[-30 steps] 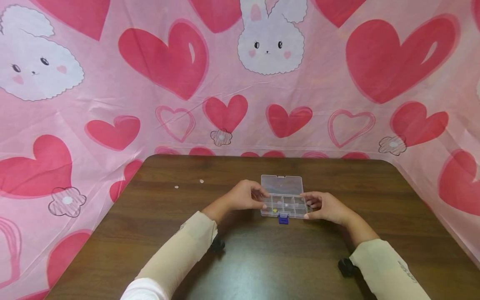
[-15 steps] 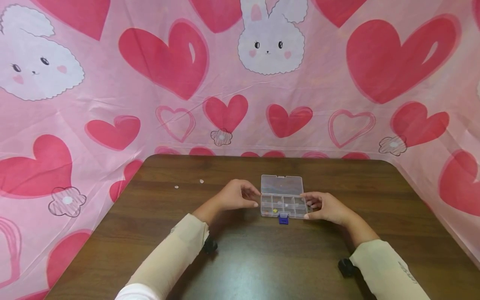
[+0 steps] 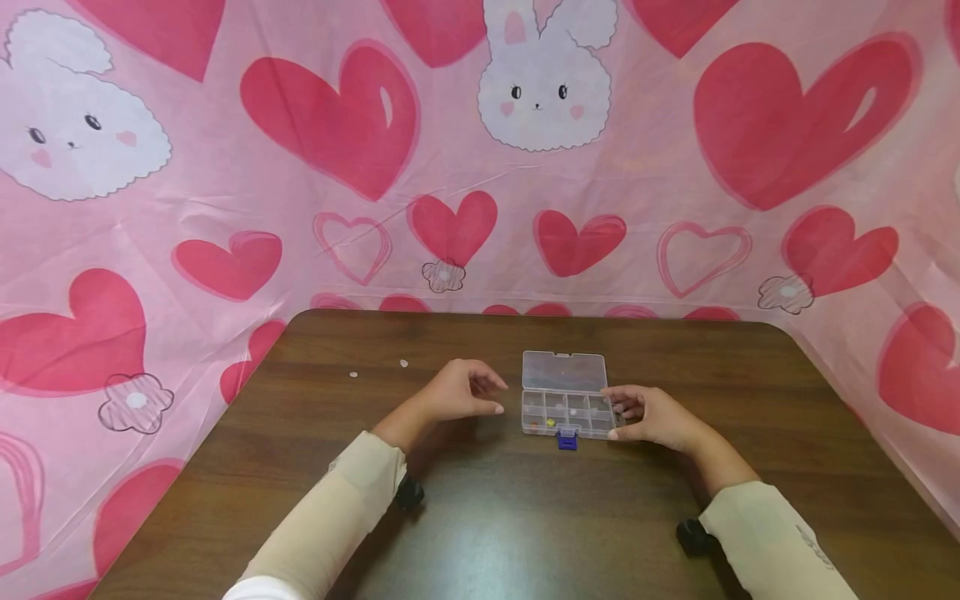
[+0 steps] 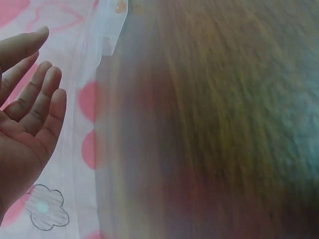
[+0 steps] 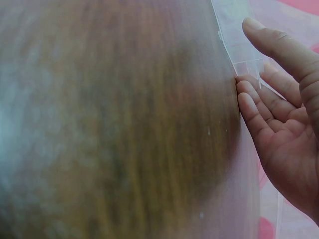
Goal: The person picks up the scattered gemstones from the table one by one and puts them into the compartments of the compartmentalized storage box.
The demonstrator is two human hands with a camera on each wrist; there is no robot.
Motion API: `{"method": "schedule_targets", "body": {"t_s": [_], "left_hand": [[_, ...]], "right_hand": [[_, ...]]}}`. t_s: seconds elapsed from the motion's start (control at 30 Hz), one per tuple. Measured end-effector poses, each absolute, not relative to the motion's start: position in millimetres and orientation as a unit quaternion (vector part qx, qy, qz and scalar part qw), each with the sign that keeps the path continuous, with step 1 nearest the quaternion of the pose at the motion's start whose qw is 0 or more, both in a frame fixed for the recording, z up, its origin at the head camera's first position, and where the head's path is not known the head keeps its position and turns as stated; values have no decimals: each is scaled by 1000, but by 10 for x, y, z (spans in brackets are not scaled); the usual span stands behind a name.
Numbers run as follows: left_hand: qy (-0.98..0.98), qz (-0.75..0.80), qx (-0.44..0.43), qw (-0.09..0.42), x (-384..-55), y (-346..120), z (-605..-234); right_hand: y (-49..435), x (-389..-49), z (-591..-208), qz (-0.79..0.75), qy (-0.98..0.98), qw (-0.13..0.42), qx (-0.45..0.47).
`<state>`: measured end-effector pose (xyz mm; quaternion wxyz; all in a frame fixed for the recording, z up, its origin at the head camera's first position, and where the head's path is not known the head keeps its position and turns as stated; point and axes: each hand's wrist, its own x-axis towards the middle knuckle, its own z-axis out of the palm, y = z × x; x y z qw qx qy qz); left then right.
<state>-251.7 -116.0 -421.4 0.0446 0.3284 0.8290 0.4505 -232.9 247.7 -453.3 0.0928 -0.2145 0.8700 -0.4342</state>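
A clear plastic compartment box (image 3: pixel 577 414) lies on the table with its lid (image 3: pixel 564 372) tipped back and a blue clasp (image 3: pixel 567 443) at the front. Small pieces sit in some compartments, among them a yellow one (image 3: pixel 551 422) and an orange one (image 3: pixel 534 427). My right hand (image 3: pixel 660 418) holds the box's right end, thumb at the front corner and fingers at the rear. Left of the box, apart from it, my left hand (image 3: pixel 453 392) has loosely bent fingers with nothing between them. In the left wrist view, the box end (image 4: pixel 107 25) shows beyond those fingers.
Two small whitish pieces, one nearer (image 3: pixel 354 375) and one farther back (image 3: pixel 403 363), lie on the brown wooden table (image 3: pixel 510 517) to the left. Behind the table hangs a pink cloth (image 3: pixel 517 183) printed with hearts and rabbits.
My left hand has let go of the box's left end and moved off to the left. My right hand has stayed at the right end, and the box has not visibly moved.
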Motion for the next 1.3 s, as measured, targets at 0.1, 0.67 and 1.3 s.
{"method": "schedule_targets", "body": {"t_s": [0.1,0.67,1.3], "left_hand": [[831,452,323,38,-2507,-1202,-4232],[845,444,299,8,-2471,-1497,-4310],[862,440,250,-26,-2516,-1798,-4301]], "right_hand": [[2473,-2330,-4540,-436,869,93,-215],[2468,-2316,-4589,-429,872,90,-218],[2473,-2336,-4553,-432,872,87,-213]]}}
